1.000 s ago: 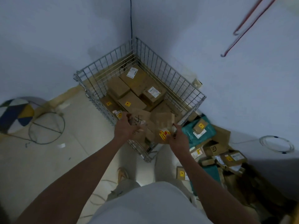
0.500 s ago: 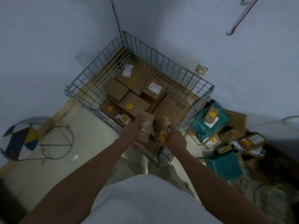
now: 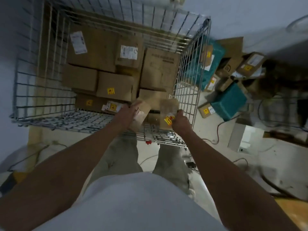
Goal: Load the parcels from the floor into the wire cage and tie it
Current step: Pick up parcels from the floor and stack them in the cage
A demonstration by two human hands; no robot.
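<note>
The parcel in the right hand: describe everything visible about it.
The parcel is a small, flat brown cardboard packet, blurred by motion, with a yellow sticker bearing red marks near its lower end. It stands roughly upright over the near right corner of the wire cage, above boxes already loaded. The right hand grips its lower right edge, fingers curled round it. Beside it, the left hand holds another brown parcel.

White shirt [image 3: 133, 202], bare forearms, khaki trousers [image 3: 120, 157]

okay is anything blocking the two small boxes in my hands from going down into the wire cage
Nothing visible blocks them. The left hand holds one small box and the right hand grips another small box, both already inside the wire cage rim, above the near right corner. Only parcels already loaded lie below.
</note>
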